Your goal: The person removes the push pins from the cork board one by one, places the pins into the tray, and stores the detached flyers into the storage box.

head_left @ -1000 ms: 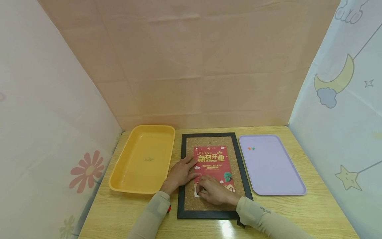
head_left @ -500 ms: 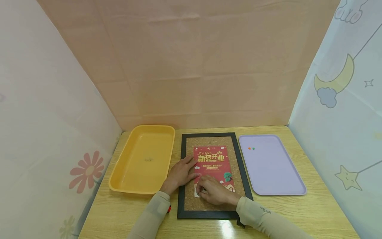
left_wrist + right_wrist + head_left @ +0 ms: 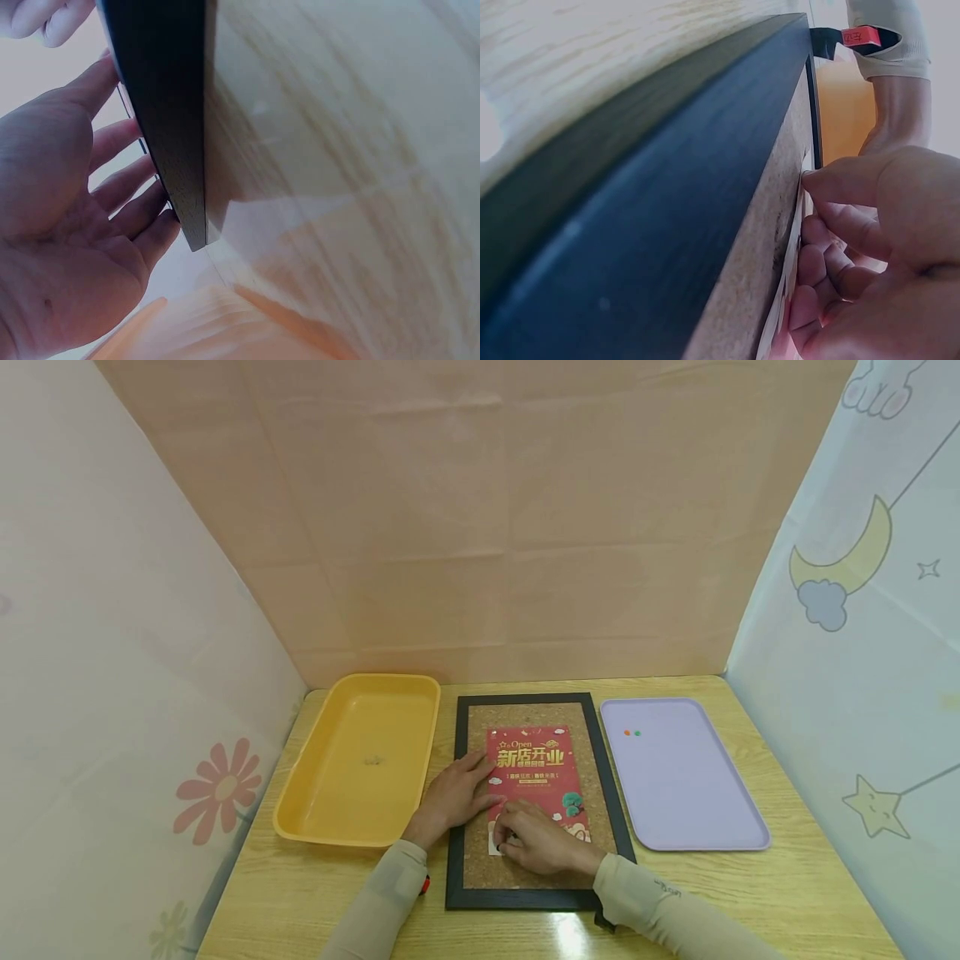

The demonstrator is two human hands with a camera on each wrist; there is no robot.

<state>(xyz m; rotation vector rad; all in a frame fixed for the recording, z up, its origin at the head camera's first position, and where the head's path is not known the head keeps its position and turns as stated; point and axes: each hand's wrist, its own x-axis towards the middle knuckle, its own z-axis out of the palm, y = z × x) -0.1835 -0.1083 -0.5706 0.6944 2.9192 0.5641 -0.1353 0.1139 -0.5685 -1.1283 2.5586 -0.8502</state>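
A red poster with gold lettering (image 3: 532, 768) lies on a black-framed cork board (image 3: 600, 793). The left hand (image 3: 453, 793) reaches over the board's left frame, and its spread, fairly straight fingers rest on the poster's left edge. At the poster's lower left corner, the right hand (image 3: 536, 837) pinches a small dark pin (image 3: 498, 847) between thumb and index finger, mostly hidden by the fingertips. In the right wrist view the other fingers (image 3: 814, 262) curl close over the paper. The left wrist view shows the left palm (image 3: 60, 225) beside the black frame (image 3: 169, 112).
A deep yellow tray (image 3: 431, 735) stands left of the board. On the right, a flat lilac tray (image 3: 686, 793) bears a small orange pin (image 3: 627, 732) and a small green pin (image 3: 637, 733). Fabric walls enclose the wooden table (image 3: 810, 893) at the back and sides.
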